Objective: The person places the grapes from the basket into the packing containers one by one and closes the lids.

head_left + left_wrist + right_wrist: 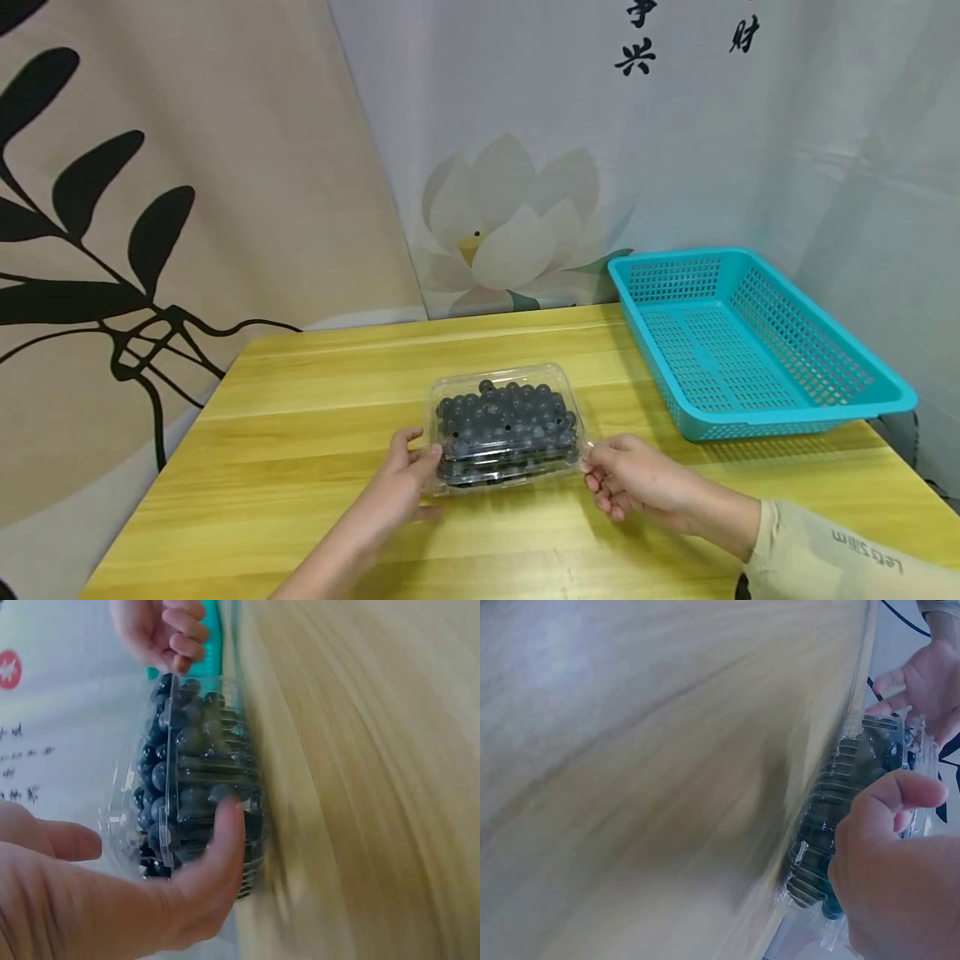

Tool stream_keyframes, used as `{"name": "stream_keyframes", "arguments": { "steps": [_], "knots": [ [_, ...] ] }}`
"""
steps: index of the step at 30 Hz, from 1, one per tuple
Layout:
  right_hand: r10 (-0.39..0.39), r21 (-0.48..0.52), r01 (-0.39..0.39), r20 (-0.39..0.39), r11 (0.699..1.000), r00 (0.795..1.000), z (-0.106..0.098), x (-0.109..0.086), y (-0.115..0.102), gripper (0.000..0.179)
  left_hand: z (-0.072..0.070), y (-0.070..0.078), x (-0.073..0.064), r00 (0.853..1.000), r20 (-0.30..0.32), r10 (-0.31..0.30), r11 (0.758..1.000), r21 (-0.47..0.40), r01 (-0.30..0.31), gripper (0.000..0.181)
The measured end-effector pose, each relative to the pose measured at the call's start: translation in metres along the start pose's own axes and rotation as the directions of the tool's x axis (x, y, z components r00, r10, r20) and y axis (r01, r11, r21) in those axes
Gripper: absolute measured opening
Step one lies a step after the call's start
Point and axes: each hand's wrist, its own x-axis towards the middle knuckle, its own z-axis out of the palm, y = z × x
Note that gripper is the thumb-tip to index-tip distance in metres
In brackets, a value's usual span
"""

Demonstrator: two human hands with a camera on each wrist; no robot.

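A clear plastic clamshell box (502, 427) of dark round berries (506, 412) lies near the middle of the wooden table, its lid over the fruit. My right hand (637, 483) pinches the box's right front corner between thumb and fingers, the other fingers curled below. At the left end of the box is my left hand (401, 479), thumb and fingers spread and fairly straight around that end. In the left wrist view one of its digits reaches across the ridged front of the box (214, 765). Whether its fingertips press the plastic is hard to tell.
A turquoise perforated basket (795, 412) stands at the right rear of the table (300, 433), to the right of the box. Behind the table hangs a printed cloth (525, 83) with a flower, dark leaves and characters.
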Motion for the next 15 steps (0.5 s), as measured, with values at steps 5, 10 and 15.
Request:
{"name": "stream_keyframes", "arguments": {
  "steps": [5,10,15],
  "knots": [
    [0.0,0.024,0.0,0.006,1.0,1.0,0.0,0.0,0.001,0.026,-0.004,-0.008,-0.001,0.993,0.065,-0.099,0.973,-0.204,0.11,0.064],
    [0.008,0.038,-0.009,0.018,0.999,1.0,0.0,-0.001,0.001,0.027,-0.004,-0.014,-0.001,0.993,0.083,-0.09,0.972,-0.211,0.105,0.048],
    [0.011,0.046,-0.012,0.02,0.999,1.0,-0.001,0.0,0.0,0.027,-0.008,-0.02,-0.003,0.983,0.157,-0.1,0.975,-0.181,0.128,0.045]
  ]
}}
